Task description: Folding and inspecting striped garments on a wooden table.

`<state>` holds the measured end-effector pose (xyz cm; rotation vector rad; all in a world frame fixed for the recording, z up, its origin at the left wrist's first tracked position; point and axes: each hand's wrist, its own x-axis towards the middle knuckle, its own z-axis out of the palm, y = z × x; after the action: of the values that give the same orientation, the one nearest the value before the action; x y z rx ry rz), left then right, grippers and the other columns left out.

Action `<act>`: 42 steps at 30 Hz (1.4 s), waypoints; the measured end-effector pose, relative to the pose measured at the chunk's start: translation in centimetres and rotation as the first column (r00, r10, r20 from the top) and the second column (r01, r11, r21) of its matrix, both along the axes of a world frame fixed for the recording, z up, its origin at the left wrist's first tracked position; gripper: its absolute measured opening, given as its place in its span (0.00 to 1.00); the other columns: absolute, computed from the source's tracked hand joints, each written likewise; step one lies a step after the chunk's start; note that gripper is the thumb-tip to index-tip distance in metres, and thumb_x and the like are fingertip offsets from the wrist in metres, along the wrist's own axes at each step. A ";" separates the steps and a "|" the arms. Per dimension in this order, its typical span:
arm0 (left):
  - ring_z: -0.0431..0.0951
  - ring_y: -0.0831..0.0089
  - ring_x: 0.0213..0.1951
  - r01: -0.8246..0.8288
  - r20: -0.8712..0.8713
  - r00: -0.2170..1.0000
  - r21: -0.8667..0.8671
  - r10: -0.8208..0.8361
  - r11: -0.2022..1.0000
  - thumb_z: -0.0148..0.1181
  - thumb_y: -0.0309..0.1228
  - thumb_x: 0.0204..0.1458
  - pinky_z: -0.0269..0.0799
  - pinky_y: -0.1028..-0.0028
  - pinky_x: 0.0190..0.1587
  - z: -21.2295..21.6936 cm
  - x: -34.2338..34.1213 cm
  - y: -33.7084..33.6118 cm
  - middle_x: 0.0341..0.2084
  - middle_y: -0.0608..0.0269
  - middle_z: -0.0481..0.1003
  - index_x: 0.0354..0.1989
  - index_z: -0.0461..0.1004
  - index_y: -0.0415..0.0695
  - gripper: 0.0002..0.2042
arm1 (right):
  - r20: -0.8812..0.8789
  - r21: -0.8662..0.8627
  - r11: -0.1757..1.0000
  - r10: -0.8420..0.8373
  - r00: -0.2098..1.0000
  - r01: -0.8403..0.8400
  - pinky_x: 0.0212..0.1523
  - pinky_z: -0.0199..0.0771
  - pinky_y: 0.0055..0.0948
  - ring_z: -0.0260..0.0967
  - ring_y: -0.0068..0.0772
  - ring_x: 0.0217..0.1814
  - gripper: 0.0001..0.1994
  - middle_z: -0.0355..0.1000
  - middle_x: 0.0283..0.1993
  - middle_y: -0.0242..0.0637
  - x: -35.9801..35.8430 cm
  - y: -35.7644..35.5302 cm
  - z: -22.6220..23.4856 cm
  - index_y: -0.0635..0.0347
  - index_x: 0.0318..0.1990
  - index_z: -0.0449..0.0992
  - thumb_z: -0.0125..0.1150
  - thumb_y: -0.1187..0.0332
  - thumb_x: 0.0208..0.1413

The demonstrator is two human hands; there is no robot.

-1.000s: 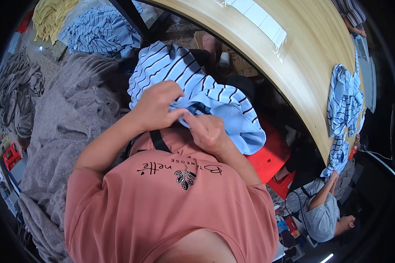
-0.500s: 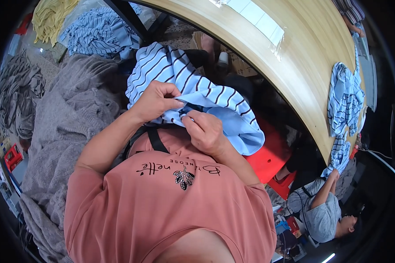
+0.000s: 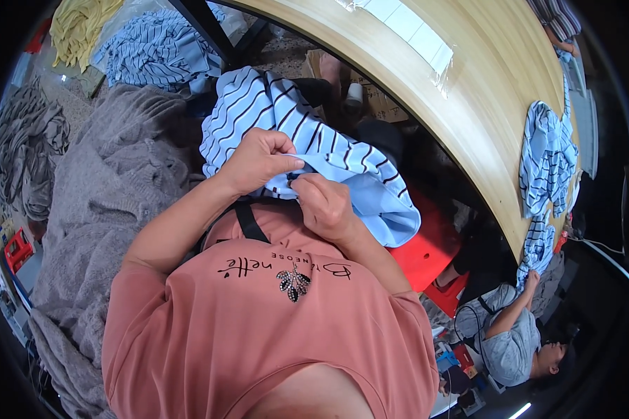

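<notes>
Across my lap lies a light blue knit garment [image 3: 258,105] with dark and white stripes, bunched up, its plain blue inner side [image 3: 381,202] turned out on the right. My left hand [image 3: 262,164] pinches an edge of the fabric between thumb and fingers. Close beside it, my right hand [image 3: 325,206] is closed, fingertips pressed together against the cloth. A small dark bit shows at those fingertips; whether it is a tool, a thread or a stripe I cannot tell.
Grey knitwear [image 3: 112,181] is heaped at my left. Beyond are blue striped garments [image 3: 157,52] and yellow ones [image 3: 80,28]. A wooden table [image 3: 468,91] curves ahead and right, with striped pieces [image 3: 546,153] on its edge. At the right, a co-worker [image 3: 514,349] holds striped cloth. A red stool [image 3: 426,244] is nearby.
My left hand has shifted slightly to the right along the fabric edge, nearer my right hand. The garment has barely moved.
</notes>
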<state>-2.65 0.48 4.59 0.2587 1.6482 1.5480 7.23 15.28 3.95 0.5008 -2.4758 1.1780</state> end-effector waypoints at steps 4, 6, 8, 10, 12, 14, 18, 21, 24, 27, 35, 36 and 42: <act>0.65 0.88 0.22 0.044 0.028 0.999 -0.039 -0.043 0.998 0.58 0.25 0.46 0.60 0.86 0.24 -0.5 0.2 -0.2 0.19 0.71 0.72 0.26 0.74 0.37 0.04 | 0.023 -0.002 0.999 -0.036 0.999 0.036 0.18 0.66 0.27 0.67 0.35 0.21 0.10 0.69 0.28 0.38 0.1 0.0 -0.1 0.63 0.29 0.69 0.54 0.81 0.33; 0.67 0.87 0.21 0.015 0.131 0.991 0.063 -0.024 0.998 0.57 0.27 0.47 0.62 0.85 0.23 -0.5 0.1 -0.2 0.19 0.70 0.72 0.25 0.75 0.37 0.05 | -0.004 -0.027 0.999 -0.036 0.999 0.036 0.19 0.66 0.27 0.67 0.36 0.21 0.10 0.69 0.27 0.38 -0.3 0.0 -0.2 0.63 0.29 0.69 0.54 0.81 0.34; 0.67 0.87 0.21 -0.065 0.270 0.962 0.087 0.039 0.994 0.57 0.28 0.48 0.63 0.85 0.23 -0.3 0.0 -0.2 0.19 0.70 0.73 0.25 0.75 0.37 0.06 | -0.034 -0.052 0.998 -0.034 0.999 0.032 0.19 0.66 0.27 0.66 0.36 0.22 0.09 0.69 0.27 0.38 -0.5 0.1 -0.2 0.63 0.28 0.69 0.54 0.81 0.34; 0.68 0.86 0.21 -0.149 0.405 0.909 0.100 0.097 0.984 0.57 0.29 0.49 0.64 0.85 0.23 0.0 -0.1 -0.3 0.20 0.69 0.73 0.25 0.75 0.37 0.07 | -0.048 -0.066 0.997 -0.050 0.998 0.047 0.20 0.67 0.27 0.67 0.37 0.22 0.10 0.69 0.27 0.38 -0.5 0.2 -0.2 0.63 0.29 0.69 0.54 0.81 0.33; 0.70 0.85 0.22 -0.217 0.493 0.861 0.136 0.124 0.967 0.56 0.30 0.50 0.65 0.84 0.24 0.2 -0.1 -0.4 0.20 0.68 0.74 0.25 0.75 0.37 0.08 | -0.080 -0.060 0.997 -0.056 0.995 0.051 0.19 0.65 0.27 0.66 0.35 0.21 0.11 0.68 0.25 0.37 -0.3 0.1 -0.3 0.63 0.30 0.70 0.54 0.81 0.33; 0.70 0.85 0.22 -0.199 0.481 0.870 0.141 0.108 0.970 0.57 0.29 0.49 0.66 0.83 0.24 0.2 -0.2 -0.8 0.21 0.67 0.74 0.26 0.75 0.37 0.07 | -0.111 -0.054 0.997 -0.063 0.992 0.057 0.18 0.64 0.27 0.65 0.34 0.20 0.11 0.66 0.23 0.36 -0.1 0.0 -0.2 0.63 0.30 0.70 0.54 0.80 0.33; 0.70 0.85 0.23 -0.082 0.258 0.965 0.086 0.057 0.993 0.59 0.25 0.45 0.66 0.83 0.26 0.5 0.4 -0.8 0.21 0.66 0.74 0.27 0.75 0.35 0.05 | -0.109 0.008 1.000 -0.024 0.994 0.026 0.14 0.58 0.26 0.59 0.28 0.15 0.11 0.59 0.17 0.31 -0.2 -0.1 0.3 0.63 0.30 0.71 0.55 0.79 0.33; 0.68 0.87 0.22 -0.068 0.201 0.978 0.034 0.060 0.997 0.59 0.22 0.43 0.63 0.85 0.26 0.8 0.5 -0.4 0.20 0.70 0.73 0.27 0.74 0.36 0.03 | -0.166 0.018 0.999 -0.044 0.985 0.047 0.13 0.55 0.25 0.57 0.26 0.14 0.11 0.57 0.16 0.30 -0.2 -0.1 0.4 0.63 0.30 0.72 0.56 0.79 0.33; 0.67 0.88 0.24 -0.019 0.132 0.991 0.074 0.009 0.997 0.57 0.21 0.43 0.62 0.85 0.28 1.1 0.5 -0.5 0.20 0.71 0.72 0.28 0.74 0.37 0.03 | -0.219 0.031 0.994 -0.098 0.971 0.107 0.13 0.54 0.24 0.57 0.26 0.14 0.12 0.56 0.16 0.29 -0.3 -0.2 0.3 0.63 0.31 0.72 0.56 0.78 0.32; 0.67 0.87 0.25 0.036 0.075 0.996 0.075 -0.041 0.997 0.56 0.20 0.43 0.61 0.85 0.28 1.1 0.4 -0.8 0.21 0.71 0.72 0.28 0.74 0.37 0.03 | -0.200 0.061 0.989 -0.117 0.973 0.131 0.14 0.56 0.25 0.59 0.28 0.15 0.13 0.61 0.19 0.31 0.1 0.1 0.5 0.62 0.32 0.72 0.57 0.80 0.31; 0.67 0.86 0.24 0.054 0.093 0.994 0.007 -0.055 0.999 0.56 0.21 0.40 0.62 0.85 0.27 0.9 0.4 -1.0 0.22 0.69 0.72 0.27 0.74 0.36 0.04 | -0.131 0.133 0.990 -0.037 0.991 0.054 0.16 0.60 0.25 0.63 0.31 0.18 0.13 0.67 0.24 0.35 -0.1 0.3 0.9 0.63 0.32 0.72 0.56 0.81 0.33; 0.67 0.86 0.24 0.058 0.092 0.994 0.003 -0.058 0.998 0.56 0.21 0.40 0.62 0.85 0.27 0.7 0.4 -1.1 0.22 0.69 0.72 0.27 0.74 0.36 0.04 | -0.135 0.119 0.991 -0.039 0.990 0.055 0.16 0.61 0.26 0.64 0.31 0.19 0.13 0.67 0.25 0.36 -0.2 0.2 0.9 0.63 0.32 0.72 0.56 0.81 0.33; 0.67 0.87 0.25 0.000 0.229 0.973 0.123 -0.028 0.992 0.56 0.22 0.43 0.62 0.86 0.27 0.1 0.4 -1.3 0.22 0.69 0.72 0.27 0.73 0.36 0.04 | -0.174 0.083 0.996 -0.030 0.984 0.045 0.15 0.60 0.25 0.61 0.28 0.16 0.13 0.64 0.23 0.34 -0.7 0.0 0.7 0.63 0.30 0.70 0.54 0.77 0.31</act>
<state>-2.22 -0.82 4.66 0.1481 1.3710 1.6067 6.48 15.25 4.70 0.5534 -2.3837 0.9723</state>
